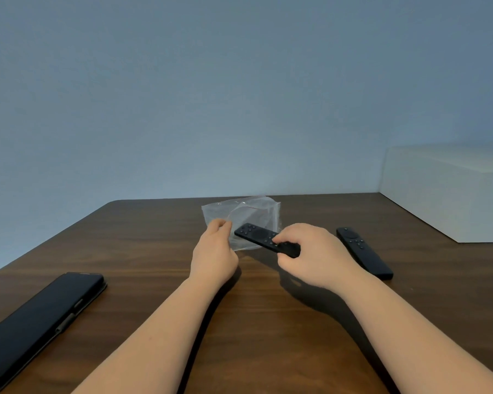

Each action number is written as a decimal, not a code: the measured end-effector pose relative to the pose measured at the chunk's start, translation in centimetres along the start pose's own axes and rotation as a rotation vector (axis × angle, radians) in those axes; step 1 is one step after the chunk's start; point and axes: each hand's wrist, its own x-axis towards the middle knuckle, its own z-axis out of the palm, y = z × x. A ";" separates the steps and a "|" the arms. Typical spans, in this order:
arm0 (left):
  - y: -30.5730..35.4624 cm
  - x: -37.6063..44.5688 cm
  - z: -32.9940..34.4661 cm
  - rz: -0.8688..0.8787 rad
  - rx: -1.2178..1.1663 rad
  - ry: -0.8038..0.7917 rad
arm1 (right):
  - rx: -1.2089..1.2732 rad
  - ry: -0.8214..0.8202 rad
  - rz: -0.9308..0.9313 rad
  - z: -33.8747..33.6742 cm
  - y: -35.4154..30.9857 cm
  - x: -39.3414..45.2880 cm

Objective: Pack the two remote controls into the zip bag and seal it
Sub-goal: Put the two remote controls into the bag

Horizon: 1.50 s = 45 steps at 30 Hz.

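A clear zip bag (pixel 248 211) with a thin red strip near its top is held up off the dark wooden table (pixel 154 251), towards the far edge. My left hand (pixel 214 248) pinches the bag's near left edge. My right hand (pixel 313 257) grips the near end of a black remote control (pixel 258 236), whose far end points left into or against the bag's lower part; I cannot tell if it is inside. A second black remote control (pixel 363 251) lies flat on the table just right of my right hand.
A black phone in a folio case (pixel 40 322) lies at the near left of the table. A white box (pixel 450 191) stands at the far right corner. A pale blue wall rises behind the table's far edge.
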 end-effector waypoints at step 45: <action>1.0 -0.5 1.3 0.410 -0.183 -0.229 | -0.007 0.006 0.136 4.2 3.6 2.0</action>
